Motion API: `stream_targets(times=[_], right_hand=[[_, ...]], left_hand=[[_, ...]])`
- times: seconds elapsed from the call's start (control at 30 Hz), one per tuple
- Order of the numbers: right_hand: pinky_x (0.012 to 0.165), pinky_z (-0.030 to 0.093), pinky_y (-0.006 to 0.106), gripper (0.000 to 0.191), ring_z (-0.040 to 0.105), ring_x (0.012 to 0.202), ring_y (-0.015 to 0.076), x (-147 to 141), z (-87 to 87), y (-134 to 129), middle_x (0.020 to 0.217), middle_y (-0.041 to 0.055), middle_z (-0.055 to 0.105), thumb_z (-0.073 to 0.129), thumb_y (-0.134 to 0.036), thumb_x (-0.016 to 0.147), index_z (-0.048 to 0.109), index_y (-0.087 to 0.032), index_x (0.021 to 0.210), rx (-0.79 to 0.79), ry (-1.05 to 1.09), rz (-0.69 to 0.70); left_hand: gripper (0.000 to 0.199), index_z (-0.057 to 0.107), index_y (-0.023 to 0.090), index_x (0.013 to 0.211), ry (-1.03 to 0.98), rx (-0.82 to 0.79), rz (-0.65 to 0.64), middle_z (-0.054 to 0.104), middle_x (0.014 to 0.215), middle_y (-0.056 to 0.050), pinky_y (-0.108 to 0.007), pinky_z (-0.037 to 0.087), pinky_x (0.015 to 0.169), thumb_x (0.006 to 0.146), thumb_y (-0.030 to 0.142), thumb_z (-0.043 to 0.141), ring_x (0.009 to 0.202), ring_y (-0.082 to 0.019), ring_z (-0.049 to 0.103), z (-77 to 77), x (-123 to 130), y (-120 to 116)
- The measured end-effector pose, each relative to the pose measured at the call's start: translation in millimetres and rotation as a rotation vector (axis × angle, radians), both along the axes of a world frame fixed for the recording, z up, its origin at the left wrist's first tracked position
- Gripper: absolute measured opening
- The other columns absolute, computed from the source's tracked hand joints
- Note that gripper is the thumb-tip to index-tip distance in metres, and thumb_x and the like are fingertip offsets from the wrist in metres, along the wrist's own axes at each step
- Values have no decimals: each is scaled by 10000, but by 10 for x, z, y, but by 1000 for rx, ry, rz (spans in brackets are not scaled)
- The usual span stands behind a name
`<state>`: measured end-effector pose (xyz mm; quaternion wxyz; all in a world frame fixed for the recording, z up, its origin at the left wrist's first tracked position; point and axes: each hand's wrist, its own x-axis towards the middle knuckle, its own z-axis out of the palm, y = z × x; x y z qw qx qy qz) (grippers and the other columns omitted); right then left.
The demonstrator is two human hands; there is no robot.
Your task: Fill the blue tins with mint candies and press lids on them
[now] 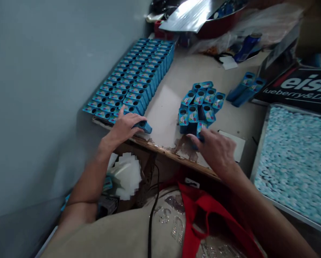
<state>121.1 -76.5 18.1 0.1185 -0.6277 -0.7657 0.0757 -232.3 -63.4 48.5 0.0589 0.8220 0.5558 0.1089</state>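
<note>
Small blue boxes (132,76), each with a dark round hole on top, stand upright in tight rows along the wall. At the front end of these rows, my left hand (124,127) has its fingers and thumb closed round a blue box (146,127), with its index finger reaching over the row. A loose cluster of the same boxes (200,96) stands near the middle of the table. My right hand (216,147), slightly blurred, grips the cluster's front blue box (201,126) between thumb and fingers; part of that box is hidden.
Two more blue boxes (248,87) lean beside a black printed carton (297,86). A metal tray (253,172) of pale blue pieces stands at right. A white card (237,143) lies near the chipped table edge (173,157). A blue can (248,46) and plastic wrap sit behind.
</note>
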Motion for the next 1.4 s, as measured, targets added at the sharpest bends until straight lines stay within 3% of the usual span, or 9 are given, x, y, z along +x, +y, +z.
stream_targets(times=[0.13,0.27,0.4,0.6,0.8,1.0,1.1,1.23,1.4], right_hand=[[583,307,375,341,650,719,263,458,-19,105,1050,149,751,643,-502,1069,738,-261,848,95,139,45],[716,487,399,326,734,856,285,973,128,159,1121,116,796,662,-538,1050,729,-274,870,105,231,123],[884,576,460,238,789,1091,343,1406,245,127,1313,99,808,649,-471,1056,738,-299,917,17,193,140],[1048,612,518,249,759,1285,365,1749,132,8,1446,112,773,761,-549,1002,732,-302,1002,11,297,78],[1114,580,600,654,664,1402,429,2464,-117,-392,1531,181,700,797,-663,948,668,-287,1466,-14,123,-141],[1296,354,695,719,336,1683,492,2737,-603,-408,1828,208,376,814,-492,981,567,-275,1620,-111,-105,52],[1231,386,600,533,401,1610,457,2676,-622,-160,1725,252,491,782,-437,1032,632,-232,1500,-69,-46,147],[941,424,430,119,593,1190,341,2664,-466,-26,1260,230,717,717,-348,1067,688,-234,1085,-136,6,159],[652,258,390,218,462,665,199,2797,-353,-175,724,46,596,727,-369,995,578,-294,856,-161,459,-202]], left_hand=[[278,799,318,1204,-18,-50,-103,858,1220,-32,-699,293,1359,956,260,688,1169,-295,793,-59,-223,94],[240,799,374,1192,-141,48,-118,856,1165,43,-735,269,1351,1038,509,673,1096,-287,772,-214,-353,187],[397,747,425,1332,-171,174,-84,824,1345,14,-817,257,1316,982,610,750,1214,-399,744,-259,-274,181],[552,710,541,1448,-209,380,32,741,1525,70,-820,207,1355,914,534,850,1369,-473,710,-8,179,26],[549,712,590,1445,-244,486,42,769,1469,89,-837,104,1387,939,439,861,1375,-479,717,122,698,-68],[278,760,445,1281,-178,519,-175,849,1254,17,-866,223,1346,1013,392,808,1256,-394,788,109,1385,69],[198,758,432,1249,-132,473,-228,835,1299,30,-808,233,1387,1053,399,762,1286,-352,774,145,1764,114],[152,786,432,1198,-101,352,-190,836,1286,9,-720,207,1443,1065,371,746,1327,-328,750,143,2020,115],[150,790,373,1175,-147,237,-210,842,1244,-27,-681,424,1350,1044,310,754,1276,-323,769,53,2107,95]])
